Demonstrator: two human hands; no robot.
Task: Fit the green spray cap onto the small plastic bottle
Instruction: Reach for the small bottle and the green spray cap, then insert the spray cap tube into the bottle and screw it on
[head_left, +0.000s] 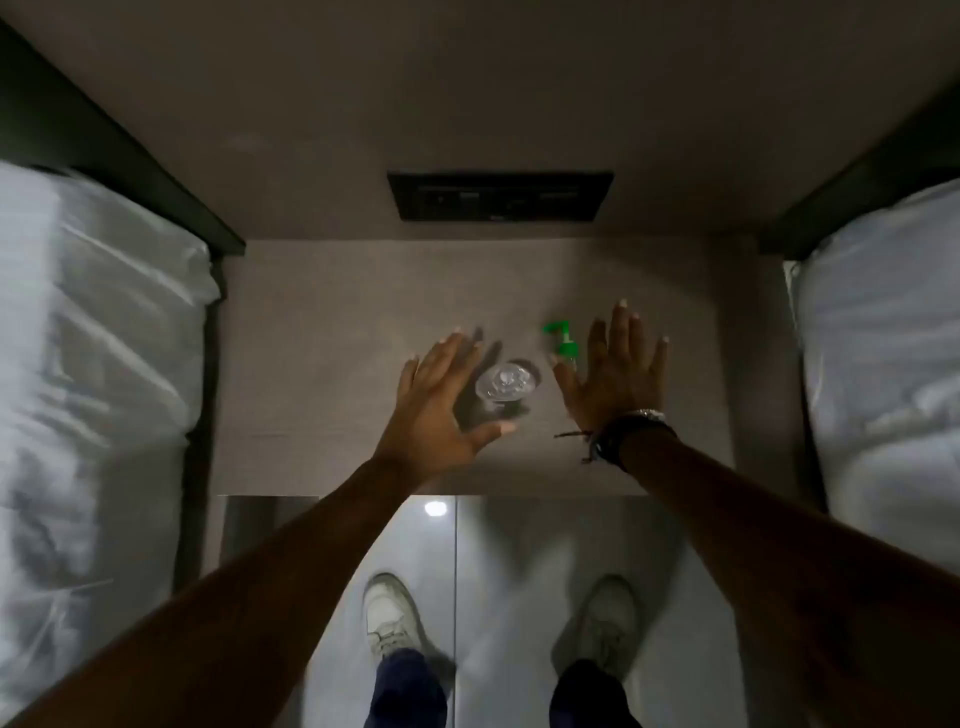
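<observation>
The green plastic spray cap (562, 340) lies on the grey bench (322, 322) beside the small clear plastic bottle (505, 387); both hands' fingers (621, 332) spread, empty. Steady bottle left (434, 415), lift cap right (618, 379).

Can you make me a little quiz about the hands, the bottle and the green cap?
1. True or false: the green spray cap is already on the small plastic bottle.
2. Which hand is nearer the cap: A) left hand B) right hand?
3. What are the bottle and cap resting on?

Key:
1. False; the cap lies beside the bottle.
2. B.
3. The table between two beds.
</observation>
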